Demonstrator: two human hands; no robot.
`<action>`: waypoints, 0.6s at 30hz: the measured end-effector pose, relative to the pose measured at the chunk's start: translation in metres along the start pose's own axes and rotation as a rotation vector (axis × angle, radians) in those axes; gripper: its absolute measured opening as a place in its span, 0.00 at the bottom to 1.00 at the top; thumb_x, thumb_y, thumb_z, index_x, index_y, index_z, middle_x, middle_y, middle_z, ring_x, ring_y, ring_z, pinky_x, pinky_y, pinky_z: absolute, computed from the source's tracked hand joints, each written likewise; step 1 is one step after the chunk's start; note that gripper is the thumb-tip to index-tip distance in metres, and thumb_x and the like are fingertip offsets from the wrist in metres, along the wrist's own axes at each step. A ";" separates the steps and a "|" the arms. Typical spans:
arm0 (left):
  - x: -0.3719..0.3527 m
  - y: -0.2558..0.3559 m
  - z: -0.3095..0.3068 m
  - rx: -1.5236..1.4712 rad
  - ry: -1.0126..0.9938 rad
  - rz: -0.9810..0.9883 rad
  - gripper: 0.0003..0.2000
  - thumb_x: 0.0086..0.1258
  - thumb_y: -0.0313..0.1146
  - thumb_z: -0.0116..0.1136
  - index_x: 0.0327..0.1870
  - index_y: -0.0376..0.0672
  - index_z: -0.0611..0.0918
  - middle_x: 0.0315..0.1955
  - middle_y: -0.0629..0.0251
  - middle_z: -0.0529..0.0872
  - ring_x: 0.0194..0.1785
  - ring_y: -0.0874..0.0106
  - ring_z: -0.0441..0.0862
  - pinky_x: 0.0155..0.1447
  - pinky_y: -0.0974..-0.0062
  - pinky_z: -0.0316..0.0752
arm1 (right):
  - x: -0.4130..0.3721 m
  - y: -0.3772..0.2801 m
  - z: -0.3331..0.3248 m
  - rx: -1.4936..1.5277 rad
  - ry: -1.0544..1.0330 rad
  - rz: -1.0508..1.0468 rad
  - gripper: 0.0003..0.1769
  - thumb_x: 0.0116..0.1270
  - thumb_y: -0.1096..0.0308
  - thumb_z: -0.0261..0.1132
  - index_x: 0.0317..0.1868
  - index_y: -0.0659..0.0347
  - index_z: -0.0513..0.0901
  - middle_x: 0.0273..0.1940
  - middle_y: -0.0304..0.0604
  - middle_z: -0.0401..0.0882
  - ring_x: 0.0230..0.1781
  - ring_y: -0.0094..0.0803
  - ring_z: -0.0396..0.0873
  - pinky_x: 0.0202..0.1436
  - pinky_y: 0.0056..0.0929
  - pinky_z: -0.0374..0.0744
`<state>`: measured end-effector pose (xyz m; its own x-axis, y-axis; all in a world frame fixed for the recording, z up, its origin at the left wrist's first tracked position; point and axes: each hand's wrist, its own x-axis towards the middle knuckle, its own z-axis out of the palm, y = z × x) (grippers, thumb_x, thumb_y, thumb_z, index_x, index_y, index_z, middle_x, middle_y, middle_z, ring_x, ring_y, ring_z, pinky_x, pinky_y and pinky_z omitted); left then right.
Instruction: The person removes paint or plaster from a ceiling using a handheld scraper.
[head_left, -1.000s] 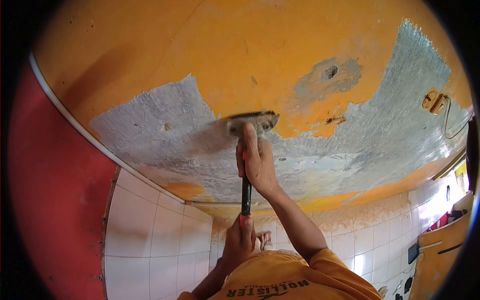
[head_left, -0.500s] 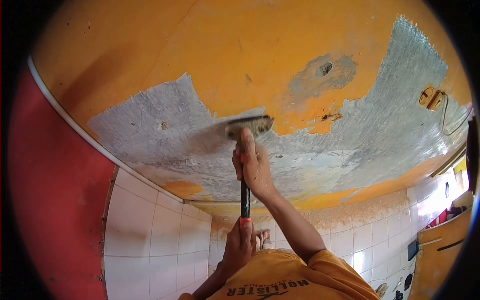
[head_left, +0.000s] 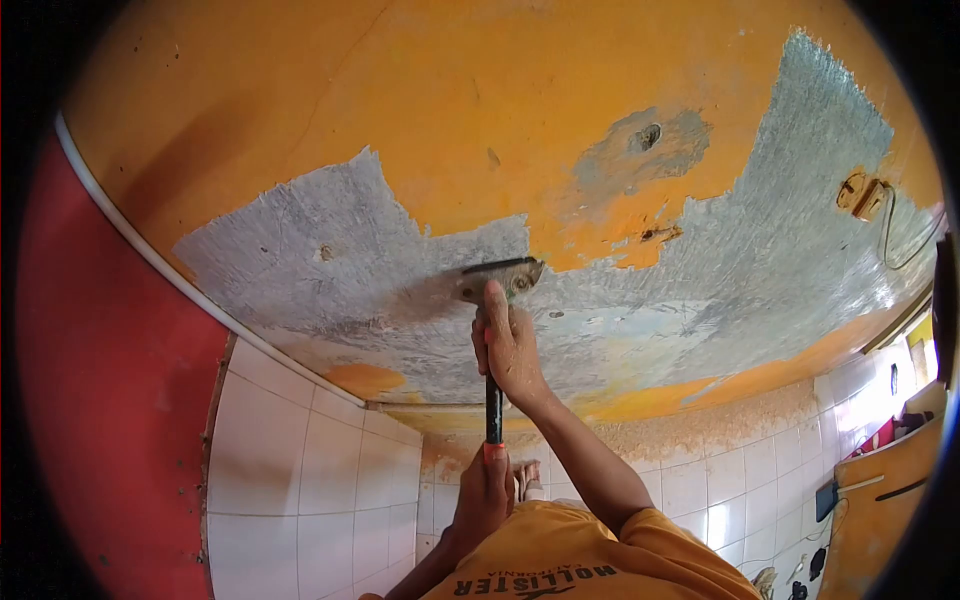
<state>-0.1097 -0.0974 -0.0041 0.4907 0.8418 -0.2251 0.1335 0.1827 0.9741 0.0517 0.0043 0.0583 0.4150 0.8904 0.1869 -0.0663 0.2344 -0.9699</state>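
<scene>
A long-handled scraper (head_left: 494, 412) stands out in front of me, its wide dark blade (head_left: 505, 268) against the bare grey patch (head_left: 320, 225) of the wall. My right hand (head_left: 512, 352) wraps the upper handle just below the scraper's head, thumb laid along it toward the blade. Lower down, my left hand (head_left: 484, 492) grips the handle's end near a red-orange section. Orange paint (head_left: 450, 110) with a ragged edge borders the grey area above the blade. White dust specks my right hand.
A white pipe (head_left: 150, 255) runs along the corner beside a red wall (head_left: 110, 340). White tiles (head_left: 265, 440) lie below, with brown debris (head_left: 700, 425) along the wall's foot. At right are an electrical box (head_left: 862, 196) with a loose cable and an orange cabinet (head_left: 890, 500).
The scraper has come down toward me, both hands still on its handle. Its blade has left the orange paint's edge and is lower on the grey patch.
</scene>
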 end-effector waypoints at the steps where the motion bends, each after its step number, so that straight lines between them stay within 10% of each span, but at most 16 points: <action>1: 0.001 0.008 -0.001 0.017 -0.019 0.034 0.20 0.86 0.50 0.38 0.35 0.45 0.70 0.14 0.74 0.66 0.12 0.81 0.61 0.17 0.78 0.58 | 0.002 -0.009 0.000 0.012 0.013 -0.021 0.37 0.80 0.33 0.42 0.24 0.56 0.67 0.11 0.35 0.63 0.09 0.22 0.61 0.16 0.24 0.59; 18: 0.005 0.005 -0.001 0.054 -0.027 0.092 0.19 0.86 0.48 0.39 0.36 0.44 0.70 0.15 0.75 0.67 0.12 0.82 0.63 0.18 0.79 0.60 | 0.001 -0.010 0.001 0.015 0.050 -0.025 0.39 0.81 0.34 0.41 0.17 0.55 0.67 0.09 0.36 0.63 0.09 0.22 0.62 0.17 0.24 0.60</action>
<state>-0.1071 -0.0916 -0.0006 0.5260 0.8396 -0.1355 0.1320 0.0769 0.9883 0.0518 0.0036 0.0680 0.4617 0.8637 0.2021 -0.0689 0.2621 -0.9626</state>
